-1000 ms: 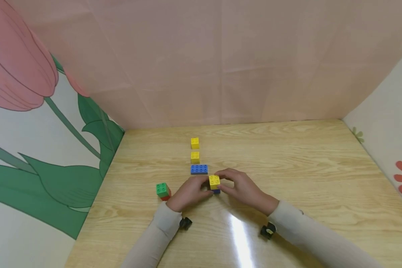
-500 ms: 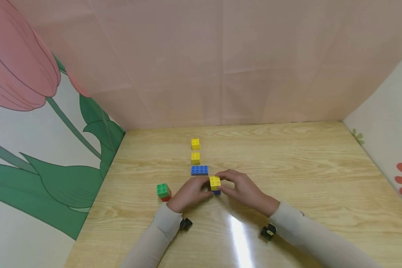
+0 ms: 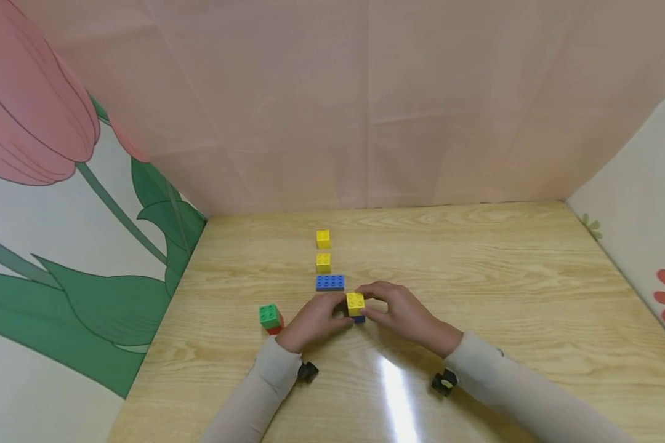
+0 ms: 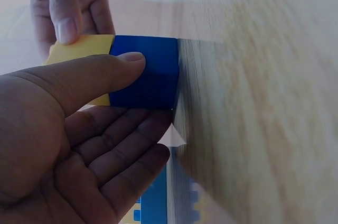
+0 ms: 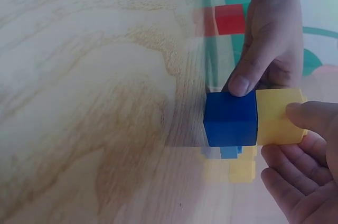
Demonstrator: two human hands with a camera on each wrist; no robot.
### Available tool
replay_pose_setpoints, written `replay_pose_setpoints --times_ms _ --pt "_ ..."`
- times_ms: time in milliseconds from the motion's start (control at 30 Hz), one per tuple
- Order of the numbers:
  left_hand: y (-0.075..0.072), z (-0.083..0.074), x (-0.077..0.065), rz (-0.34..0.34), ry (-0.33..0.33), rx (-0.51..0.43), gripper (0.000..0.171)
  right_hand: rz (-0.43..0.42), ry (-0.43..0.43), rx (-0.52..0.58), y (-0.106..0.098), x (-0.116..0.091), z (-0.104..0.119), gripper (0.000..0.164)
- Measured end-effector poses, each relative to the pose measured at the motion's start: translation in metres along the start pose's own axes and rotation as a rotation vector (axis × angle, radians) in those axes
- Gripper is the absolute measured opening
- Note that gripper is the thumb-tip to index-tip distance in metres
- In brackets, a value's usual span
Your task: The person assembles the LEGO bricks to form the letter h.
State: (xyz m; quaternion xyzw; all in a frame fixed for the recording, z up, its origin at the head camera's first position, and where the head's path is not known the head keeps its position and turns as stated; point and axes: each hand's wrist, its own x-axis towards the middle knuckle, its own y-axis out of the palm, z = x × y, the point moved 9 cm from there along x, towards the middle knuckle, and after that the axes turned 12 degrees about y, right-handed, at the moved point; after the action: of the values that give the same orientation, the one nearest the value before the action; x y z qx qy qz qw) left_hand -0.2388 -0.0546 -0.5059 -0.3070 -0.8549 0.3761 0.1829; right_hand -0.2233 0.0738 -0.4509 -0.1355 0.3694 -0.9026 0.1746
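A yellow building block point(image 3: 355, 303) sits on top of a dark blue building block point(image 4: 150, 73), flush together at their seam. The blue one rests on the wooden table. My left hand point(image 3: 319, 317) grips the blue block from the left, its thumb point(image 4: 119, 71) on the near face and its fingers behind. From the right, my right hand point(image 3: 401, 312) pinches the yellow block between thumb point(image 5: 311, 115) and fingers. In the right wrist view, the yellow block point(image 5: 280, 115) shows studs on its outer end.
Beyond my hands a longer blue block point(image 3: 330, 282) lies flat. Behind it stand two small yellow blocks, the nearer yellow block point(image 3: 323, 263) and the farther yellow block point(image 3: 323, 239). A green block point(image 3: 270, 315) sits on a red block point(image 3: 274, 330) left of my left wrist.
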Motion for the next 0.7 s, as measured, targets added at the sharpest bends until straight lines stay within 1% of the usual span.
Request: replay_pose_setpoints --times_ms 167,300,400,467,533,600,700 --pt "0.0002 -0.0008 -0.0006 0.000 -0.009 -0.004 0.037 0.002 0.022 0.000 0.0003 -0.0006 -0.0017 0.036" --pt "0.0005 -0.0005 -0.0016 0.006 -0.026 -0.004 0.037 -0.004 -0.005 -0.033 0.0016 -0.0016 0.0009 0.035" --pt "0.0003 -0.0009 -0.0016 0.009 -0.025 0.005 0.037 -0.011 -0.025 -0.050 0.0016 -0.0022 0.0029 0.036" --pt "0.0005 -0.0014 -0.0012 0.009 -0.021 0.006 0.037 -0.013 -0.028 -0.043 0.0007 -0.0022 0.0034 0.036" --pt "0.0009 -0.0017 -0.0009 0.008 -0.020 -0.005 0.037 -0.012 -0.031 -0.049 0.0006 -0.0023 0.0031 0.036" --pt "0.0011 -0.0019 -0.0009 0.009 -0.020 -0.018 0.037 -0.018 -0.041 -0.073 0.0013 -0.0025 0.0033 0.037" --pt "-0.0004 -0.0020 -0.0017 0.005 -0.021 -0.006 0.036 -0.021 -0.064 -0.106 0.0024 -0.0024 0.0053 0.037"
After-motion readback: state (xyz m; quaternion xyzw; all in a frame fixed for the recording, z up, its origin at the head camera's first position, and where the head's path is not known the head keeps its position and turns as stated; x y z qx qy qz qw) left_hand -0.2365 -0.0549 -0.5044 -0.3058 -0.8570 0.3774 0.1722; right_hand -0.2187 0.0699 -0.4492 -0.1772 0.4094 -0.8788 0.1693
